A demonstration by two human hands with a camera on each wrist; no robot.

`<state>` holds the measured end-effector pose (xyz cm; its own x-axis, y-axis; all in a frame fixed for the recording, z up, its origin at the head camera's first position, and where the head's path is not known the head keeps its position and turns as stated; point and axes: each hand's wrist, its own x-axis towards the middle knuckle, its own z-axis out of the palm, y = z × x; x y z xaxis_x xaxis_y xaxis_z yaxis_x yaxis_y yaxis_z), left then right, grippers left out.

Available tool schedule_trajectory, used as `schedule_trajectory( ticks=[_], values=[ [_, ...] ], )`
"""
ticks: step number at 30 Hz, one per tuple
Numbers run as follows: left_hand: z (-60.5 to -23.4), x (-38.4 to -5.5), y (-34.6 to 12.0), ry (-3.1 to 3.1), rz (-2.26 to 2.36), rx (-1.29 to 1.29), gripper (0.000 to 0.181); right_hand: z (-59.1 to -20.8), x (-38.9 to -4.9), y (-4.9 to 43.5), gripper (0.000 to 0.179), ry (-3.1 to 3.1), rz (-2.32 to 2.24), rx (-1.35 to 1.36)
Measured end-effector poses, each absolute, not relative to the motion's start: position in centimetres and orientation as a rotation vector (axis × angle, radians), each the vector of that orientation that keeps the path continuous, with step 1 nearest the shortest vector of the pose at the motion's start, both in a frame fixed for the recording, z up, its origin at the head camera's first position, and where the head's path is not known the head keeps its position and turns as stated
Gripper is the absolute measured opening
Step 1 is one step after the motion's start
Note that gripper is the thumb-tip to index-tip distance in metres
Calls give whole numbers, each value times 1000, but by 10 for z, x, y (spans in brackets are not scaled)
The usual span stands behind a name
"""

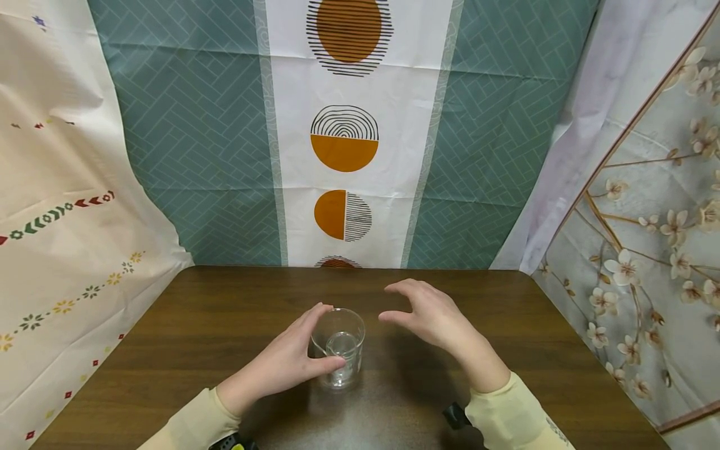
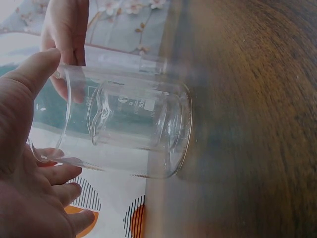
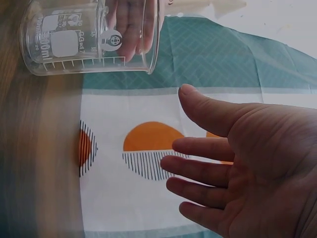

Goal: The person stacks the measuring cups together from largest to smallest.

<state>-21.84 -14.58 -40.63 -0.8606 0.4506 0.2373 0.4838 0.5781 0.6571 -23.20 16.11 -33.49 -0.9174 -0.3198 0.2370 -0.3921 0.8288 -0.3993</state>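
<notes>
A clear glass beaker [image 1: 358, 350] stands upright on the table, with white printed markings on its wall [image 3: 64, 44]. Inside it sits a smaller glass beaker [image 2: 131, 116]. My left hand [image 1: 287, 356] cups loosely about the left side of the large beaker near its rim, thumb in front and fingers behind. In the left wrist view the thumb [image 2: 37, 72] overlaps the rim, while several fingers spread out past the glass. To the right of the beaker, my right hand [image 1: 430, 312] hovers apart from it, palm facing the glass, fingers extended and holding nothing.
The brown wooden table [image 1: 225, 300] ends at a green and white patterned cloth [image 1: 360, 169] hanging behind. A cream embroidered cloth [image 1: 73, 250] borders the left, a floral cloth [image 1: 635, 269] the right. Dark bands [image 1: 230, 442] show at the wrists.
</notes>
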Motion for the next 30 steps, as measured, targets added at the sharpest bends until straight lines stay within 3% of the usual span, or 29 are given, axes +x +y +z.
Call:
schedule_trajectory(
  ticks=[13, 30],
  values=[
    [-406, -219, -144, -2714, -1142, -855, 91, -329, -233, 176, 57, -2862, 632, 527],
    [-407, -219, -145, -2724, -1126, -845, 95, -333, -239, 189, 66, -2901, 633, 459]
  ],
)
